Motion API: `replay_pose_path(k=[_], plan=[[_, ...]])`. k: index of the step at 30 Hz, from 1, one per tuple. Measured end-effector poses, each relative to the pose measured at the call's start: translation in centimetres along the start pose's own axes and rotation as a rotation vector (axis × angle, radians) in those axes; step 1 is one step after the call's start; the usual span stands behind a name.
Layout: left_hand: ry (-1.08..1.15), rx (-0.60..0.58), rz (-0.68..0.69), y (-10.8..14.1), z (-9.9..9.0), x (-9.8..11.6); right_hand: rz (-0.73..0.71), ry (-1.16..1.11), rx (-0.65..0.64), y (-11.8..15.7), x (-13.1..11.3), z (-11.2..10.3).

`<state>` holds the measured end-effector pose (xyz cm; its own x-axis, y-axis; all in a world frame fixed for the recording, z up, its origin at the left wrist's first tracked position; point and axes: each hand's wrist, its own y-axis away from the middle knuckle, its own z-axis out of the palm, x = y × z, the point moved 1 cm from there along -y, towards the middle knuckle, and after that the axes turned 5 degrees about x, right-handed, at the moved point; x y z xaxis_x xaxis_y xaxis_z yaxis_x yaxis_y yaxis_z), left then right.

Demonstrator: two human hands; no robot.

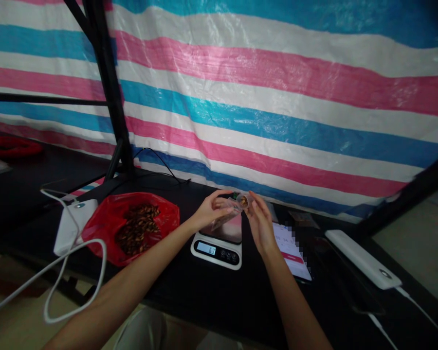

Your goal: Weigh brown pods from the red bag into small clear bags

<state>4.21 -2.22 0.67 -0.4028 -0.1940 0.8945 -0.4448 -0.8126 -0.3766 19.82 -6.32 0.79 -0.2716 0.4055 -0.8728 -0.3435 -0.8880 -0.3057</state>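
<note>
My left hand [210, 213] pinches a small clear plastic bag [222, 219] above a white kitchen scale [216, 261]. The scale's lit display seems to read 63. In my right hand [261, 224] is a small clear cup [244, 201], tilted toward the bag's mouth, with a few brownish bits visible inside. Cup and bag meet or nearly meet; I cannot tell which. Left of the scale, a red plastic bag [168, 210] lies open, filled with glossy brown pieces [138, 228] that look like seeds or nuts.
A lit phone [291, 250] lies right of the scale. Beyond it are a dark flat device [345, 274] and a white power bank [363, 259] with cables. Another white device [75, 226] with a looping white cable [104, 262] stands left. Striped sheeting [259, 121] hangs behind the black table [219, 294].
</note>
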Motion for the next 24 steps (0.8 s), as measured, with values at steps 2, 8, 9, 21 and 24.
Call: replay_pose_path(k=[2,8,9,21,24], plan=[[0.009,0.009,-0.004,0.2,0.3,0.2,-0.007,0.006,-0.007,0.1,-0.2,0.1],[0.02,0.012,-0.011,0.3,0.7,0.4,-0.063,0.024,-0.036,0.5,-0.6,0.4],[0.018,0.011,-0.01,0.3,0.7,0.4,-0.075,0.03,-0.034,0.5,-0.7,0.4],[0.025,0.004,-0.024,0.3,0.8,0.6,-0.07,-0.026,-0.092,1.0,-1.2,0.9],[0.006,0.003,-0.009,0.2,0.6,0.8,-0.081,-0.032,-0.044,0.9,-1.1,0.7]])
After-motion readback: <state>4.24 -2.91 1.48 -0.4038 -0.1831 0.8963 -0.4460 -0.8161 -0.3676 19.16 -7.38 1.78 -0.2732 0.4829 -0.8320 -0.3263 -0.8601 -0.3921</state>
